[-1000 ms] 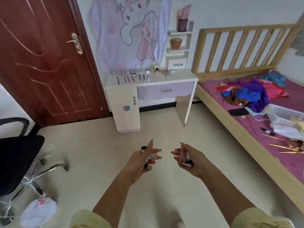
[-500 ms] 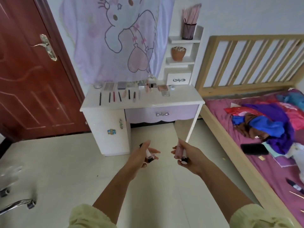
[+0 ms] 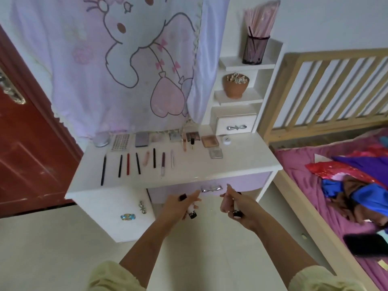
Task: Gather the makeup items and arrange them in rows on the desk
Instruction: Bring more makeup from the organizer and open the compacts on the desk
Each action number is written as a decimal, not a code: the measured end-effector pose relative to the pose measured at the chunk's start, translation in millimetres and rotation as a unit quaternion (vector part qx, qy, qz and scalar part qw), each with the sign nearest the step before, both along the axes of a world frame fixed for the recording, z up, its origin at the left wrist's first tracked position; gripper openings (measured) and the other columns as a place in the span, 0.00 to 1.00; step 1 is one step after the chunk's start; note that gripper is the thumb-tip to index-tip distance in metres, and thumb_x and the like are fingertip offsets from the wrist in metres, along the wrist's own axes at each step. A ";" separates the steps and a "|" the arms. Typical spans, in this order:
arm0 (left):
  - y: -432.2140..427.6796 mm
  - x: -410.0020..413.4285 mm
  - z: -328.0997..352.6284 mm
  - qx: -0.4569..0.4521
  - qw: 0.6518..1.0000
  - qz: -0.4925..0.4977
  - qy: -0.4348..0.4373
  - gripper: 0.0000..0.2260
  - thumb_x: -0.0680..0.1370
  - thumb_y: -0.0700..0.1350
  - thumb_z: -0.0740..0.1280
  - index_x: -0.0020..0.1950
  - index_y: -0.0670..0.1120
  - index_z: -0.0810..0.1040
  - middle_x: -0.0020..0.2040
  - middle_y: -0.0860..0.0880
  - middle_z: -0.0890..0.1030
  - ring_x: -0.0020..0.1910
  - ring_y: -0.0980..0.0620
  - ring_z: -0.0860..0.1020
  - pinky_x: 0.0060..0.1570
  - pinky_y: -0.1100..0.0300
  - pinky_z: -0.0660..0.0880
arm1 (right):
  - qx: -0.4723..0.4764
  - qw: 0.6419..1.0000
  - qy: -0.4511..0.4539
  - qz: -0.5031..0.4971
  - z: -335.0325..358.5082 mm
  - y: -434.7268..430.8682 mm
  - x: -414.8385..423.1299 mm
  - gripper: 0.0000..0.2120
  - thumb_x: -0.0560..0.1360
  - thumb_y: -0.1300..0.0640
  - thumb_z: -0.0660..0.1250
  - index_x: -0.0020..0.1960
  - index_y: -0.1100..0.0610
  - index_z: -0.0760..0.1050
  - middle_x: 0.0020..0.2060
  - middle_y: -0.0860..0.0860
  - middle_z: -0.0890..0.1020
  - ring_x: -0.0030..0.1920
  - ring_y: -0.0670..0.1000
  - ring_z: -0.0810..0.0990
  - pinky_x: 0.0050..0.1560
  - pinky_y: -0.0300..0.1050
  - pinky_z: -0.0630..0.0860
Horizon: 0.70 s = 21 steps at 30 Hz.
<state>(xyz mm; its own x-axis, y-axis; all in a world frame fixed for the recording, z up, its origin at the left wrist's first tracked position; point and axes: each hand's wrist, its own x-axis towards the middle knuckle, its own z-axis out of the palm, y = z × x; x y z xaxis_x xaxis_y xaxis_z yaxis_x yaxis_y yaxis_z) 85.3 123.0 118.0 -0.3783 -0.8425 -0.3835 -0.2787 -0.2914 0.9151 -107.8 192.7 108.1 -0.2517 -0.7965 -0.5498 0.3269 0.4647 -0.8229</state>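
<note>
- The left hand (image 3: 178, 206) was curled round a small black-capped tube (image 3: 192, 213); a second dark cap (image 3: 183, 197) showed near its thumb, and whether that belonged to a separate item could not be told.
- The right hand (image 3: 241, 206) was clamped on another black-capped tube (image 3: 237, 213), together with what looked like a pale pink stick (image 3: 225, 203); the two hands were near each other but apart, held just in front of the purple drawer (image 3: 247, 183) and below the edge of the surface (image 3: 241, 164).
- On the surface a front row of pencils and slim sticks (image 3: 136, 163) lay roughly parallel, running from the left end toward the middle; behind it a back row of palettes and compacts (image 3: 142, 139) ran under the hanging cloth (image 3: 105, 59); one small compact (image 3: 215, 153) sat alone to the right of the sticks.
- The task looked well along; two rows were already laid out and fairly even; the items in both hands were not yet set down, so at least this load was left to place.
- The bare right part of the surface seemed the likely spot for them, extending the front row; the lone compact probably wanted lining up too.
- On the bed (image 3: 294, 164) lay a heap of bright clothes (image 3: 357, 179); whether more makeup items remained there could not be told.
</note>
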 end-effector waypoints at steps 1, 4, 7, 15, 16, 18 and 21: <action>-18.6 -6.9 -0.6 0.000 1.000 0.003 0.000 0.12 0.74 0.54 0.72 0.40 0.46 0.85 0.29 0.54 0.81 0.26 0.59 0.74 0.32 0.64 0.70 | 0.004 1.000 -0.001 0.002 1.1 -15.4 -4.3 0.25 0.81 0.46 0.59 0.36 0.65 0.74 0.31 0.58 0.78 0.31 0.48 0.68 0.31 0.42 0.58; -67.5 -25.5 -8.3 -0.003 1.000 0.025 0.004 0.15 0.71 0.50 0.75 0.42 0.38 0.83 0.26 0.54 0.77 0.27 0.57 0.74 0.37 0.60 0.76 | 0.022 1.000 0.005 -0.001 -1.8 -59.2 -20.7 0.23 0.81 0.48 0.60 0.40 0.66 0.77 0.37 0.60 0.82 0.27 0.46 0.63 0.25 0.37 0.60; -111.4 -43.8 -22.6 0.001 0.999 0.052 -0.001 0.15 0.68 0.49 0.78 0.42 0.37 0.84 0.28 0.50 0.78 0.28 0.55 0.76 0.40 0.59 0.79 | 0.033 0.999 0.015 -0.002 -11.2 -105.5 -42.1 0.22 0.80 0.49 0.62 0.43 0.67 0.79 0.33 0.58 0.79 0.25 0.45 0.63 0.24 0.36 0.60; -204.6 -91.8 -66.9 -0.035 0.992 0.067 -0.102 0.06 0.71 0.43 0.76 0.44 0.42 0.84 0.37 0.46 0.84 0.34 0.54 0.82 0.46 0.61 0.81 | 0.005 0.984 0.155 0.093 -31.0 -216.2 -97.6 0.20 0.80 0.51 0.63 0.38 0.62 0.85 0.29 0.46 0.79 0.24 0.44 0.64 0.27 0.35 0.61; -213.1 -98.2 -72.5 -0.045 0.988 0.071 -0.130 0.06 0.71 0.44 0.76 0.45 0.43 0.83 0.37 0.47 0.84 0.35 0.54 0.82 0.44 0.66 0.79 | -0.008 0.979 0.172 0.108 -33.8 -227.1 -102.8 0.20 0.80 0.52 0.63 0.38 0.62 0.84 0.29 0.45 0.82 0.23 0.41 0.68 0.28 0.33 0.64; -227.4 -110.4 -79.8 -0.072 0.973 0.080 -0.205 0.09 0.71 0.46 0.76 0.48 0.45 0.82 0.42 0.49 0.81 0.39 0.55 0.80 0.37 0.75 0.70 | -0.038 0.963 0.214 0.162 -40.6 -249.4 -111.4 0.18 0.80 0.53 0.64 0.37 0.59 0.84 0.34 0.46 0.85 0.30 0.36 0.77 0.41 0.30 0.71; -240.7 -120.5 -86.5 -0.119 0.948 0.069 -0.288 0.13 0.71 0.50 0.75 0.52 0.45 0.82 0.48 0.51 0.75 0.45 0.54 0.76 0.45 0.69 0.68 | -0.063 0.942 0.253 0.210 -55.5 -275.4 -115.0 0.11 0.78 0.58 0.67 0.38 0.58 0.81 0.36 0.46 0.86 0.42 0.38 0.82 0.51 0.38 0.75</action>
